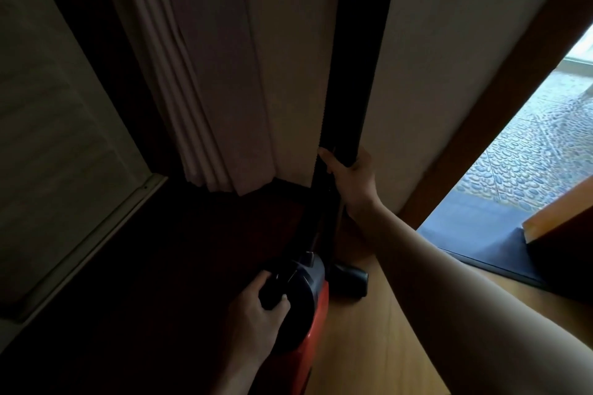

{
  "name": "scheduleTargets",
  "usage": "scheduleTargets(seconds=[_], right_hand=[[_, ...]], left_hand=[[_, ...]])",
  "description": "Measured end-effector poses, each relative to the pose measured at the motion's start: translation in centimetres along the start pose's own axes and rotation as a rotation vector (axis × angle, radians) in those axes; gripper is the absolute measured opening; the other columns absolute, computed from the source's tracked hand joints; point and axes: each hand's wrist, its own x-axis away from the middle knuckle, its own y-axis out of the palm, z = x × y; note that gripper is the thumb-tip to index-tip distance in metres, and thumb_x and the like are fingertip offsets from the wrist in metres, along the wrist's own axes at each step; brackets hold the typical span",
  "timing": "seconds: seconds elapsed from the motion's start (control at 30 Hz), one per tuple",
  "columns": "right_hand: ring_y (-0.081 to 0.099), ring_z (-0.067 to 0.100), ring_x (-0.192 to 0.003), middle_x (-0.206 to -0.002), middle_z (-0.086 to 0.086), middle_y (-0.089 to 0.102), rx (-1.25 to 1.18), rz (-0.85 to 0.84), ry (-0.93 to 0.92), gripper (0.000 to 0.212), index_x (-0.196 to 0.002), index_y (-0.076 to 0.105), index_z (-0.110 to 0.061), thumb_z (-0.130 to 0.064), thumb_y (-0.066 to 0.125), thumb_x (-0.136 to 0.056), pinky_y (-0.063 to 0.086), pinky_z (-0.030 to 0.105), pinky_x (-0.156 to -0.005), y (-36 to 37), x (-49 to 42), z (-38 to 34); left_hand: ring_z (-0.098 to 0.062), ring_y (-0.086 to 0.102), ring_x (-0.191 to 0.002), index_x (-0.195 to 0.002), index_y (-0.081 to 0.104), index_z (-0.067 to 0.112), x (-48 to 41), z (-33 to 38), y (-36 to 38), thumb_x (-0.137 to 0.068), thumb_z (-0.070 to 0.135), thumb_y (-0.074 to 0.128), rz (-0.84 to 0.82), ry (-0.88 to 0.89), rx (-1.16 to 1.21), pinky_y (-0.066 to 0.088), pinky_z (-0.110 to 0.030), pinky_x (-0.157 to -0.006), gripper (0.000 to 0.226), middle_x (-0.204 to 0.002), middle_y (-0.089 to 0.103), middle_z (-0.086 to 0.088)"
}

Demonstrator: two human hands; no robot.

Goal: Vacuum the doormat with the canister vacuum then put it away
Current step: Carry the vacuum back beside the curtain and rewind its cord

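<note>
Canister vacuum (pixel 308 308), red and black: stood on wooden floor (pixel 359 346) by dark corner. Left hand (pixel 256 308) closed round its top handle. Right hand (pixel 349 179), higher and farther, wrapped round black wand (pixel 327 202) running upright against pale wall (pixel 433 74). Doormat (pixel 475 234) lay well to right.

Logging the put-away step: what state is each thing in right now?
Left hand: gripping the canister's dark handle.
Right hand: wrapped around the wand.
Vacuum canister: on the floor, held.
Wand: upright against the wall.
Floor nozzle: resting on the wooden floor.
Doormat: flat at the doorway.
</note>
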Motion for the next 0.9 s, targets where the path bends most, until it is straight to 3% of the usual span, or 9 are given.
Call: scheduleTargets(seconds=[0.17,0.33,0.43,0.5,0.6,0.73,0.9], right_hand=[[0.063,0.01,-0.073,-0.086,0.0,0.065,0.007,0.048,0.009,0.034,-0.114,0.064,-0.006,-0.025,0.076,-0.088,0.048,0.019,-0.056,0.6,-0.3,0.1],[0.061,0.011,-0.069,-0.078,0.0,0.062,0.004,0.033,-0.003,0.019,-0.098,0.062,-0.013,-0.02,0.076,-0.088,0.05,0.023,-0.059,1.1,-0.1,0.6],[0.063,0.01,-0.072,-0.082,-0.003,0.064,0.015,0.008,-0.001,0.033,-0.11,0.063,-0.008,-0.027,0.078,-0.087,0.052,0.021,-0.06,1.0,-0.1,0.8],[0.064,0.009,-0.074,-0.082,-0.004,0.064,0.039,0.002,0.012,0.036,-0.11,0.063,-0.007,-0.03,0.078,-0.086,0.053,0.023,-0.063,0.8,0.0,0.8],[0.061,0.007,-0.062,-0.071,-0.004,0.061,0.038,-0.015,0.026,0.02,-0.091,0.063,-0.012,-0.027,0.077,-0.088,0.053,0.024,-0.059,0.8,0.4,1.4],[0.061,0.01,-0.061,-0.068,-0.002,0.062,0.043,-0.015,0.066,0.025,-0.091,0.064,-0.011,-0.034,0.076,-0.088,0.055,0.028,-0.063,0.9,1.0,3.0],[0.062,0.004,-0.056,-0.066,-0.005,0.062,-0.012,0.038,0.117,0.029,-0.1,0.065,-0.005,-0.027,0.078,-0.087,0.051,0.021,-0.055,1.4,0.9,4.1]], left_hand=[[0.001,0.065,-0.083,-0.09,0.065,0.036,0.0,-0.7,-0.1,-0.084,0.03,0.072,-0.018,0.003,-0.024,0.058,-0.032,-0.08,0.011,-0.085,0.069,0.017],[0.001,0.064,-0.078,-0.086,0.064,0.031,-1.1,-0.6,0.6,-0.084,0.038,0.073,0.017,-0.004,-0.027,0.055,-0.025,-0.073,0.012,-0.08,0.068,0.013],[0.003,0.063,-0.077,-0.087,0.063,0.031,-1.1,-0.1,0.7,-0.084,0.041,0.071,0.021,-0.013,-0.022,0.051,-0.02,-0.068,0.013,-0.081,0.067,0.013],[0.002,0.063,-0.076,-0.087,0.063,0.03,-1.1,0.0,0.5,-0.083,0.042,0.07,0.0,-0.025,-0.021,0.055,-0.025,-0.07,0.015,-0.081,0.067,0.012],[-0.005,0.066,-0.07,-0.089,0.061,0.033,-1.0,-0.5,0.0,-0.079,0.048,0.06,-0.037,-0.01,-0.015,0.06,-0.036,-0.066,0.019,-0.079,0.067,0.012],[-0.002,0.064,-0.076,-0.097,0.062,0.032,-0.6,-1.8,-0.1,-0.088,0.054,0.056,-0.008,0.086,-0.101,0.053,-0.021,-0.064,0.025,-0.084,0.066,0.013],[0.001,0.063,-0.086,-0.104,0.066,0.034,-0.4,-2.0,1.1,-0.09,0.058,0.053,0.048,0.144,-0.068,0.052,-0.016,-0.072,0.031,-0.091,0.067,0.017]])
